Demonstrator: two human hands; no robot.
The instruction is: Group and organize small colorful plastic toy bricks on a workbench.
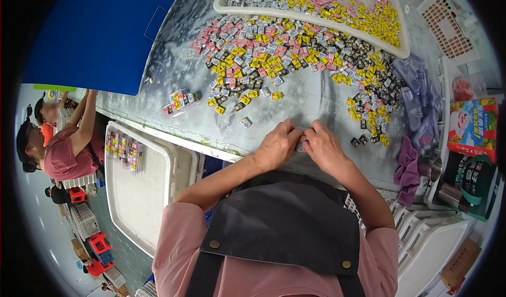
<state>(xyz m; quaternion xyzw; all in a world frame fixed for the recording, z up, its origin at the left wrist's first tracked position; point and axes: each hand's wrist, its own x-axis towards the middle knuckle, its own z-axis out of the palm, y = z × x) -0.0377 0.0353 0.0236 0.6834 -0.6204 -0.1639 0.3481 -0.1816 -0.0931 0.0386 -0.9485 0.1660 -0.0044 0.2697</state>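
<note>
My left hand [276, 147] and my right hand [325, 147] meet at the near edge of the grey table. The fingers of both are closed around small printed blocks [301, 144], mostly hidden between them. Beyond my hands spreads a loose heap of small blocks [271, 60] in yellow, black, pink and white. One white-and-blue block [246, 122] lies apart, left of my left hand. Farther left sits a clear plastic pack [180, 102] with several blocks in it.
A white tray [311, 17] full of blocks stands at the back. Clear plastic packaging [419, 94] and a purple cloth [407, 168] lie right. At lower left a white mesh tray [132, 197] holds filled packs [125, 152]. A blue board [100, 33] and a co-worker [68, 155] are left.
</note>
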